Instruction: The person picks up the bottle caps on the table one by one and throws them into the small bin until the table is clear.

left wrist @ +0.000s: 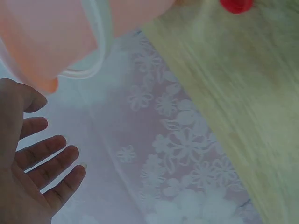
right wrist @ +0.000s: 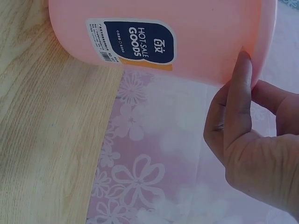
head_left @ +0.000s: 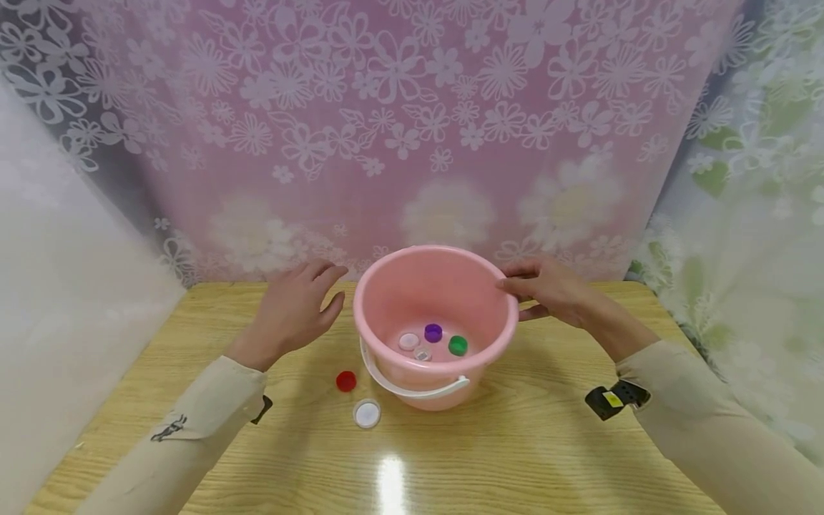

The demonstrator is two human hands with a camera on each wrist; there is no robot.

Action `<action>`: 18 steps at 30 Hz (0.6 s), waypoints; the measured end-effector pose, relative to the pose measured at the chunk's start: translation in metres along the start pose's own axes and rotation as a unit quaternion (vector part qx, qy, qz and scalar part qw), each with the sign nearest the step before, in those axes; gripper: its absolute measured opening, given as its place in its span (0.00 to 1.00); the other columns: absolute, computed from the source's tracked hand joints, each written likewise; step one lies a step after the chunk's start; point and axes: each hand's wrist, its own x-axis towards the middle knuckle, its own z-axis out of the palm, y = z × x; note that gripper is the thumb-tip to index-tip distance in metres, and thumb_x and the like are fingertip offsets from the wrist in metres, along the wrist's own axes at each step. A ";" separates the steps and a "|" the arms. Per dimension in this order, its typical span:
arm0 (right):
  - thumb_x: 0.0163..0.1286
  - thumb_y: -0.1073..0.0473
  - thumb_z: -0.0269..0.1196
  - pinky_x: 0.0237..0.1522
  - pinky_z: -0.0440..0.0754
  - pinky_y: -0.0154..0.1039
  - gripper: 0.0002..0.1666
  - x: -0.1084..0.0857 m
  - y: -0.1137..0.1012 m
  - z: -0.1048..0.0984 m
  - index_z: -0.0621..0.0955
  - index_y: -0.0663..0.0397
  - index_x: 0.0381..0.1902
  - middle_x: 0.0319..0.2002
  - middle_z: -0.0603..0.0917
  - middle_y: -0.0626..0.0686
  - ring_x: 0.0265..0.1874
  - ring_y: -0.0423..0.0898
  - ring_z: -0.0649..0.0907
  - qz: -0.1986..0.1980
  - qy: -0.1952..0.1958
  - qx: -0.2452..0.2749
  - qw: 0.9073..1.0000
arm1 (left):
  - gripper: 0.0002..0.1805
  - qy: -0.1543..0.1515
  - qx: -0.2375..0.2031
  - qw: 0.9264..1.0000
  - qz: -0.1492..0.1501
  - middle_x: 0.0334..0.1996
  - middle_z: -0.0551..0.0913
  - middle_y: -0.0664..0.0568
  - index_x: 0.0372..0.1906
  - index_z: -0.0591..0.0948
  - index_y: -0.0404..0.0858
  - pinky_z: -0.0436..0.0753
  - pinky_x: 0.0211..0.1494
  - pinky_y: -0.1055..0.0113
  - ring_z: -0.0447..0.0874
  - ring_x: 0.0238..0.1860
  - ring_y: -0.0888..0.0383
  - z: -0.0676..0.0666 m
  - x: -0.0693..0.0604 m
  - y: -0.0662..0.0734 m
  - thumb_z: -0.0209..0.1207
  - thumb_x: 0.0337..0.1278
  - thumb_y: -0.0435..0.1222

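Note:
A pink bucket (head_left: 438, 387) stands on the table with its white handle (head_left: 428, 393) hanging down in front. Inside it lie a purple cap (head_left: 433, 332), a green cap (head_left: 458, 345), a whitish cap (head_left: 408, 341) and a small clear cap (head_left: 422, 353). My right hand (head_left: 547, 292) pinches the bucket's right rim, thumb over the edge and fingers against the outer wall, as the right wrist view also shows. Left of the bucket, my left hand (head_left: 297, 309) hovers with loosely spread fingers, holding nothing. In the left wrist view its thumb is close to the rim.
A red cap (head_left: 345, 381) and a white round cap (head_left: 367, 414) lie on the wooden table (head_left: 515, 458), front left of the bucket. Behind the table hangs a pink flowered curtain (head_left: 412, 157). A printed label (right wrist: 135, 43) is stuck on the bucket's right side.

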 end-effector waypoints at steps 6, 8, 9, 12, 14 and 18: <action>0.72 0.56 0.58 0.41 0.84 0.46 0.26 0.002 0.002 0.000 0.70 0.66 0.62 0.49 0.77 0.63 0.42 0.48 0.83 0.006 0.000 0.010 1.000 | 0.20 -0.071 0.020 0.997 -0.011 0.50 0.78 0.46 0.55 0.79 0.39 0.82 0.42 0.49 0.79 0.47 0.46 0.020 -0.027 -0.001 0.59 0.60 0.43; 0.72 0.56 0.58 0.42 0.84 0.46 0.26 0.002 0.002 -0.001 0.70 0.65 0.62 0.49 0.77 0.63 0.42 0.48 0.83 0.008 0.000 0.012 1.000 | 0.20 -0.097 0.010 0.995 -0.012 0.51 0.77 0.46 0.55 0.79 0.39 0.82 0.43 0.48 0.78 0.48 0.45 0.029 -0.035 -0.001 0.59 0.60 0.44; 0.72 0.56 0.58 0.42 0.84 0.46 0.26 0.002 0.002 0.000 0.70 0.65 0.62 0.49 0.77 0.63 0.42 0.48 0.83 0.008 0.000 0.013 1.000 | 0.20 -0.108 0.000 0.994 -0.013 0.51 0.77 0.45 0.55 0.79 0.39 0.81 0.43 0.48 0.78 0.48 0.45 0.033 -0.039 -0.001 0.59 0.60 0.44; 0.72 0.55 0.58 0.42 0.84 0.46 0.27 0.002 0.003 0.000 0.70 0.65 0.63 0.50 0.77 0.63 0.42 0.48 0.83 0.007 0.001 0.010 1.000 | 0.21 -0.148 -0.025 0.989 -0.017 0.53 0.76 0.45 0.56 0.78 0.40 0.81 0.46 0.48 0.77 0.50 0.45 0.043 -0.048 0.001 0.59 0.61 0.45; 0.72 0.55 0.58 0.42 0.84 0.45 0.27 0.002 0.003 0.001 0.70 0.65 0.63 0.50 0.77 0.63 0.42 0.49 0.83 0.007 0.002 0.009 1.000 | 0.22 -0.170 -0.043 0.984 -0.015 0.53 0.76 0.45 0.56 0.78 0.39 0.80 0.47 0.49 0.77 0.50 0.45 0.048 -0.052 0.003 0.59 0.61 0.45; 0.72 0.54 0.58 0.42 0.84 0.45 0.28 0.001 0.003 0.002 0.69 0.64 0.63 0.50 0.77 0.63 0.42 0.49 0.83 0.010 0.006 0.008 1.000 | 0.22 -0.202 -0.061 0.977 -0.006 0.52 0.76 0.45 0.56 0.77 0.38 0.81 0.47 0.53 0.77 0.49 0.47 0.057 -0.061 0.007 0.60 0.61 0.44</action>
